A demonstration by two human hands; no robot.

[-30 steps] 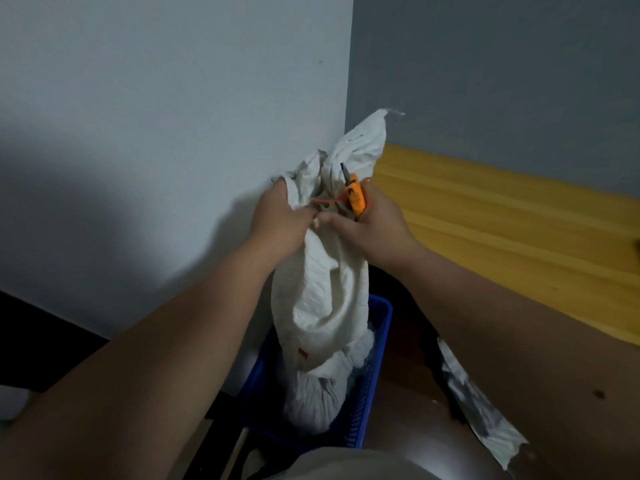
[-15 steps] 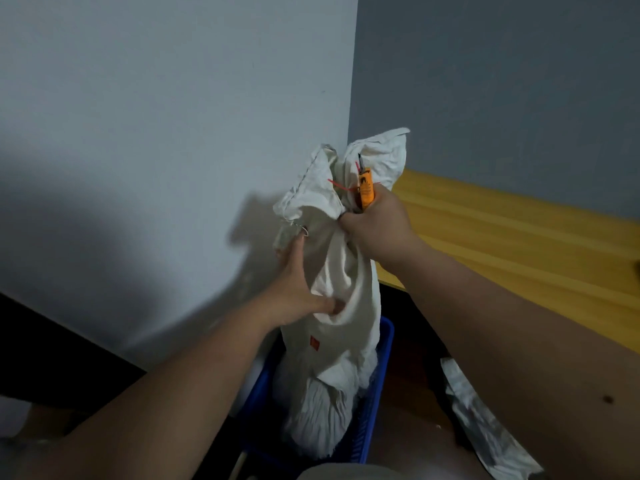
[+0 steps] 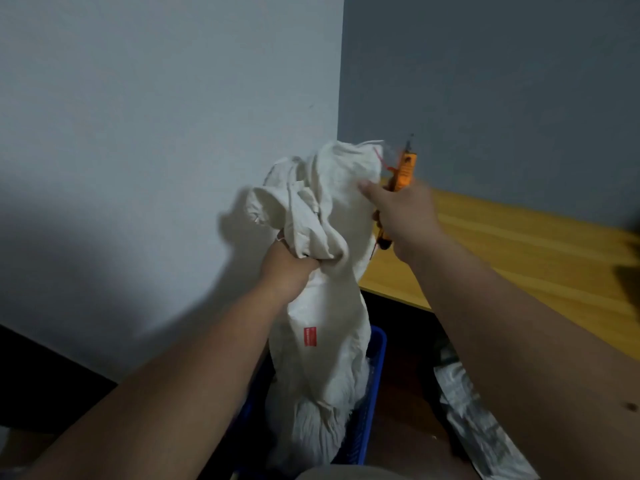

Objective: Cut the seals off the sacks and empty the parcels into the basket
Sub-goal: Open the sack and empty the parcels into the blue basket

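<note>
I am gripping the neck of the white sack (image 3: 322,306), standing in the blue basket (image 3: 375,368), with my left hand (image 3: 287,271), while my right hand (image 3: 401,216) is clutching the orange cutter (image 3: 405,168) beside its top.

One white sack (image 3: 325,306), one blue basket (image 3: 370,393), one orange cutter (image 3: 403,171), two hands, one silver parcel (image 3: 474,410).

Sack (image 3: 329,306): standing in the basket (image 3: 375,368), against the wall corner. Your left hand (image 3: 289,271) at its left, your right hand (image 3: 403,216) with cutter (image 3: 403,171) at its right. Wooden surface (image 3: 519,254) right of both; crumpled wrapper (image 3: 474,420) below it.
</note>
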